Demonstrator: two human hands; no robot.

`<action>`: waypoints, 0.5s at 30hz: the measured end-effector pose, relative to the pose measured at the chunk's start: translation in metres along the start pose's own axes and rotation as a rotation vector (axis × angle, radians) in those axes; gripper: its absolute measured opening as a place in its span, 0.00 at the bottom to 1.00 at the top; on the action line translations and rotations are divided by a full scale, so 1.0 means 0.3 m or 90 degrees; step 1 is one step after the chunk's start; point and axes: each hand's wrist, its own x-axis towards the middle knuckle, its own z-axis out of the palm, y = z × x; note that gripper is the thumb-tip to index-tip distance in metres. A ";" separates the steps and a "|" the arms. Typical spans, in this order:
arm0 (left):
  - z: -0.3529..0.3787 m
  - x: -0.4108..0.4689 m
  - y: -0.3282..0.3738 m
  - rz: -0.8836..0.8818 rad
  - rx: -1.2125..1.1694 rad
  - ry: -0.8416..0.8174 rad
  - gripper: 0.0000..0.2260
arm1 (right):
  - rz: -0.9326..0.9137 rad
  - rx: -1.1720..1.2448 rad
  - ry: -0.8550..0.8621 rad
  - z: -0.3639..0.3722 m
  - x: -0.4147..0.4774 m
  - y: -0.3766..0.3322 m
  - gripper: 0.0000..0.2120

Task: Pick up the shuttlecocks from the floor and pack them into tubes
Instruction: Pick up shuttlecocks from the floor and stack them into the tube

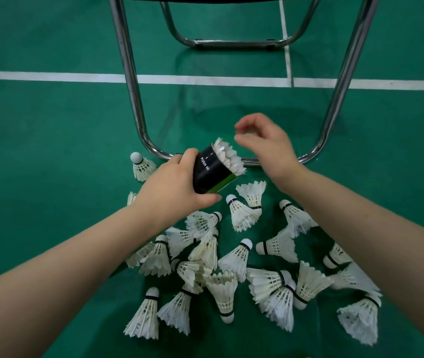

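My left hand grips a black tube with "PUSH IN" printed on it and a green band, tilted with its mouth up and to the right. White feathers of a shuttlecock stick out of that mouth. My right hand hovers just right of the feathers, fingers loosely curled and holding nothing. Several white shuttlecocks lie scattered on the green floor below both hands, and one stands apart at the left.
A chrome chair frame stands right behind the tube, its front bar resting on the floor under my hands. White court lines cross the green floor farther back.
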 end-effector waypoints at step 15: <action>0.017 -0.011 0.040 0.062 0.012 0.008 0.34 | 0.061 -0.298 -0.483 -0.002 -0.100 -0.037 0.10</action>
